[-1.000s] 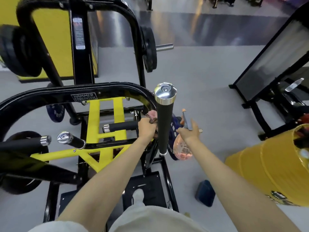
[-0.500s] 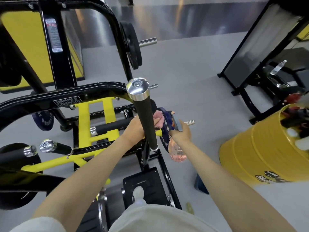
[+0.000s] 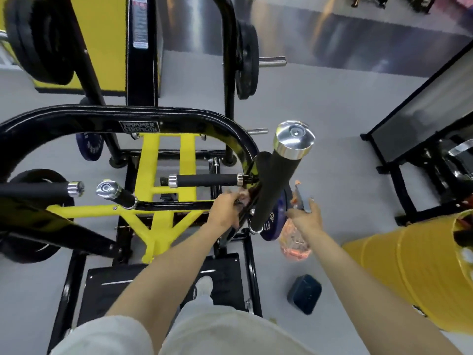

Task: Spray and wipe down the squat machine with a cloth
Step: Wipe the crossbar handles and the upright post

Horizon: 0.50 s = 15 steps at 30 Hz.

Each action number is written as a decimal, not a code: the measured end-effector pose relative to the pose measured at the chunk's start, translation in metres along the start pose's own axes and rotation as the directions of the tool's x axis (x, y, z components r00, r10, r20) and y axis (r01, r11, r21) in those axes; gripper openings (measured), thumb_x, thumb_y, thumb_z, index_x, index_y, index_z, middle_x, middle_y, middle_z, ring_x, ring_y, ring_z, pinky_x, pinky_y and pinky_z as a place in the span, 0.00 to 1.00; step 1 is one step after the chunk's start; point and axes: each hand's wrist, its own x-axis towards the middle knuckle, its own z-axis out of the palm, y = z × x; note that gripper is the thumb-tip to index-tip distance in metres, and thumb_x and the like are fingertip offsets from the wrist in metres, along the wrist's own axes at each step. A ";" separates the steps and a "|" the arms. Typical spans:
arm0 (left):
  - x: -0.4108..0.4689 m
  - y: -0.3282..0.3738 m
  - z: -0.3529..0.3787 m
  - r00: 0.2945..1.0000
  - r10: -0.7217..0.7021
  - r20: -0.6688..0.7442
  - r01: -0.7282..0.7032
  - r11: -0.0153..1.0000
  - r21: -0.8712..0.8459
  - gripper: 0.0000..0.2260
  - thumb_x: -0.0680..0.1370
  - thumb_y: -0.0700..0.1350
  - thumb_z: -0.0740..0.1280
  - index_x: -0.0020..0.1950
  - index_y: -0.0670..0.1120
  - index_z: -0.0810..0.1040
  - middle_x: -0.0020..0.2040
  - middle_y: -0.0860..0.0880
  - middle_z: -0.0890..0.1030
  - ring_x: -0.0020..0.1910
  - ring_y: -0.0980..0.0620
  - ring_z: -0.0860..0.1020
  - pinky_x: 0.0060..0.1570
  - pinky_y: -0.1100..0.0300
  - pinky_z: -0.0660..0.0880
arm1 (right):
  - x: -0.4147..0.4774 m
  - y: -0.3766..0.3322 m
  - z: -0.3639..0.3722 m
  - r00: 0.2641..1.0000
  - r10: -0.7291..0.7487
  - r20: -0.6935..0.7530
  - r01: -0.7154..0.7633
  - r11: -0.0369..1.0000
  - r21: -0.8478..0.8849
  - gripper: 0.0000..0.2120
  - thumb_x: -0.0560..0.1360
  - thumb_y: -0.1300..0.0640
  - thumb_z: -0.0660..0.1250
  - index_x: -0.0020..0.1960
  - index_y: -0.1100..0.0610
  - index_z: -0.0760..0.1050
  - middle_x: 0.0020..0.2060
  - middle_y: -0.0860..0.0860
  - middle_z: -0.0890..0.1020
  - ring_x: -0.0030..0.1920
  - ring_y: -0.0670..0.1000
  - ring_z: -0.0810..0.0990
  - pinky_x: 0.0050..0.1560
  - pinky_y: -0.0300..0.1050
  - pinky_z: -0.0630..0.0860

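Fingers (image 3: 231,201) pinch cloth (image 3: 243,197) against frame (image 3: 245,208); right hand (image 3: 305,215) grips spray bottle (image 3: 294,242).

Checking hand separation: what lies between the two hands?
In the head view, the upright black handle stands between left hand and right hand.

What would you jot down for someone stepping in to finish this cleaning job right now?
Left hand: closed on the pink cloth, pressed against the black frame bar beside the upright handle.
Right hand: holding the spray bottle, nozzle up, just right of that handle.
Done: cannot tell which parts are already clean.
Left: likely the upright handle, the horizontal grips, and the yellow frame.
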 end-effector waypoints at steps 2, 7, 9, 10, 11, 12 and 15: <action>0.002 0.002 0.000 0.994 -0.011 -0.106 0.006 0.999 -0.049 0.10 0.74 0.31 0.63 0.53 0.38 0.79 0.46 0.45 0.75 0.46 0.48 0.76 0.47 0.59 0.71 | 0.003 -0.001 0.006 1.000 -0.007 0.016 0.007 1.000 0.006 0.17 0.70 0.66 0.71 0.57 0.56 0.73 0.44 0.52 0.78 0.49 0.58 0.78 0.49 0.48 0.75; -0.001 0.038 0.003 0.966 0.044 -0.253 -0.111 0.960 -0.257 0.10 0.74 0.31 0.63 0.54 0.38 0.75 0.48 0.49 0.70 0.44 0.57 0.70 0.44 0.72 0.65 | 0.006 0.000 0.013 1.000 -0.009 0.014 0.009 1.000 -0.012 0.11 0.72 0.66 0.70 0.47 0.55 0.71 0.41 0.55 0.75 0.46 0.61 0.77 0.49 0.50 0.75; -0.001 0.028 0.010 0.972 0.107 -0.209 -0.147 0.971 -0.186 0.14 0.73 0.32 0.66 0.58 0.41 0.75 0.52 0.48 0.72 0.47 0.55 0.72 0.46 0.70 0.68 | 0.006 0.002 0.014 1.000 0.011 0.001 -0.011 1.000 -0.004 0.13 0.72 0.67 0.70 0.40 0.52 0.70 0.41 0.57 0.77 0.44 0.60 0.77 0.48 0.50 0.75; 0.002 0.022 0.014 0.975 0.128 -0.181 -0.156 0.977 -0.148 0.16 0.73 0.32 0.67 0.59 0.42 0.76 0.53 0.48 0.73 0.48 0.55 0.73 0.47 0.69 0.69 | 0.006 0.004 0.015 1.000 0.026 -0.003 -0.026 0.999 0.018 0.14 0.72 0.67 0.70 0.39 0.51 0.69 0.40 0.57 0.77 0.44 0.59 0.77 0.49 0.51 0.76; 0.004 0.015 0.019 0.980 0.114 -0.165 -0.137 0.981 -0.135 0.17 0.73 0.31 0.67 0.60 0.43 0.77 0.54 0.49 0.74 0.49 0.55 0.74 0.49 0.68 0.70 | 0.007 0.006 0.015 0.999 0.036 -0.009 -0.036 0.999 0.025 0.14 0.72 0.67 0.70 0.39 0.52 0.69 0.38 0.56 0.76 0.45 0.60 0.77 0.49 0.51 0.76; 0.005 0.013 0.024 0.985 0.072 -0.155 -0.095 0.985 -0.147 0.17 0.74 0.31 0.66 0.60 0.43 0.77 0.56 0.49 0.75 0.50 0.56 0.73 0.52 0.69 0.71 | 0.008 0.007 0.015 0.999 0.041 -0.008 -0.040 0.999 0.026 0.13 0.72 0.67 0.70 0.40 0.53 0.69 0.37 0.54 0.74 0.46 0.61 0.78 0.48 0.51 0.75; 0.009 0.008 0.036 0.989 -0.084 -0.125 0.061 0.983 -0.171 0.16 0.77 0.31 0.61 0.63 0.42 0.77 0.62 0.48 0.76 0.56 0.54 0.75 0.58 0.72 0.67 | 0.010 0.008 0.013 0.997 0.072 0.011 -0.072 0.996 0.049 0.10 0.73 0.68 0.68 0.48 0.57 0.71 0.39 0.54 0.73 0.50 0.61 0.76 0.50 0.52 0.74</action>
